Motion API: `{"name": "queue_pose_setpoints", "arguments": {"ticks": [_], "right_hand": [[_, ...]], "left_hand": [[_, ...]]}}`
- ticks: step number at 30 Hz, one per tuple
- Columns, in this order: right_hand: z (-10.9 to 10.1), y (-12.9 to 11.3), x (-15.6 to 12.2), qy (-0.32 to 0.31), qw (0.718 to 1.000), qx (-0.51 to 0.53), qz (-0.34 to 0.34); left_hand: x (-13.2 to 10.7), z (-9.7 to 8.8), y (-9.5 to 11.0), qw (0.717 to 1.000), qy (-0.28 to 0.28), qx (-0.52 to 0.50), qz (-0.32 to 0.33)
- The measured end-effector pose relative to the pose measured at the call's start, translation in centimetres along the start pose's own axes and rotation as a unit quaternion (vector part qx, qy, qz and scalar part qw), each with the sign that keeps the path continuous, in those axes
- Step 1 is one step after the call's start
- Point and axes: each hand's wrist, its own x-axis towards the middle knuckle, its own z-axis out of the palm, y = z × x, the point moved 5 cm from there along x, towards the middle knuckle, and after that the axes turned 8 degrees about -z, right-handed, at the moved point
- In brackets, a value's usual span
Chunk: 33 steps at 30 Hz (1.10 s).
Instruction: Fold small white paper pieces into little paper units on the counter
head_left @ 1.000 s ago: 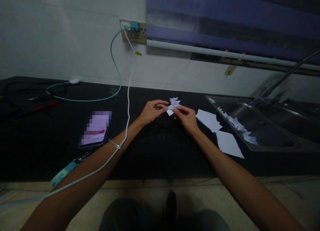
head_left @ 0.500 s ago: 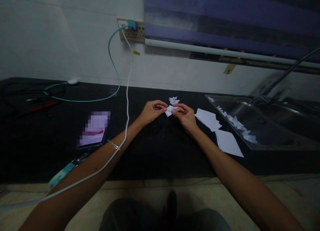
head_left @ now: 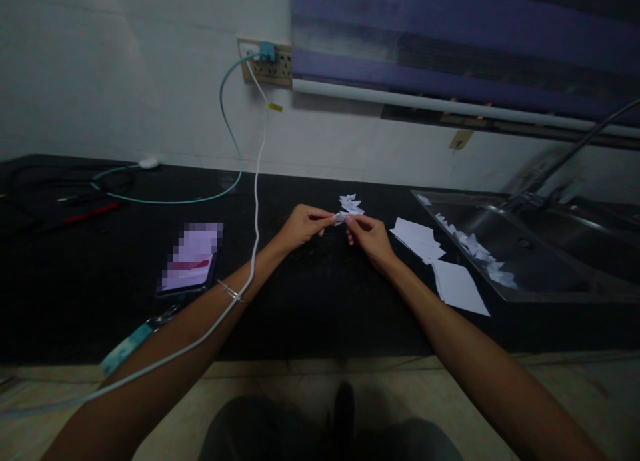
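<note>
Between my two hands is a small folded piece of white paper [head_left: 341,217], mostly covered by the fingertips. My left hand [head_left: 309,226] pinches its left side between thumb and fingers. On the other side my right hand [head_left: 369,238] grips it the same way, fingers curled under. Just behind them on the dark counter lie folded white paper pieces [head_left: 351,203] with pointed tips. To the right of my right hand rest a fanned stack of white paper sheets [head_left: 416,238] and a second stack of paper [head_left: 461,286].
More folded paper pieces [head_left: 475,249] line the left rim of the steel sink [head_left: 540,261]. A phone [head_left: 193,258] and a teal strap [head_left: 127,349] lie on the left. A white cable [head_left: 257,201] crosses over my left forearm from the wall socket [head_left: 275,66].
The folded paper between my hands has turned and shows less of its white face. My fingers have shifted their hold, and the right fingers curl more underneath.
</note>
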Motion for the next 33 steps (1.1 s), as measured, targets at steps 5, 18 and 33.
{"name": "queue_pose_setpoints", "arguments": {"ticks": [5, 18, 33], "right_hand": [[0.2, 0.1, 0.0, -0.001, 0.996, 0.077, 0.046], [-0.7, 0.2, 0.0, 0.062, 0.996, 0.064, 0.024], [-0.6, 0.0, 0.1, 0.054, 0.995, 0.081, -0.021]], "left_hand": [[-0.3, 0.9, 0.7, 1.0, -0.018, -0.006, 0.022], [0.2, 0.5, -0.1, 0.994, -0.005, -0.102, -0.038], [0.0, -0.2, 0.6, 0.996, 0.051, -0.067, 0.032]]}}
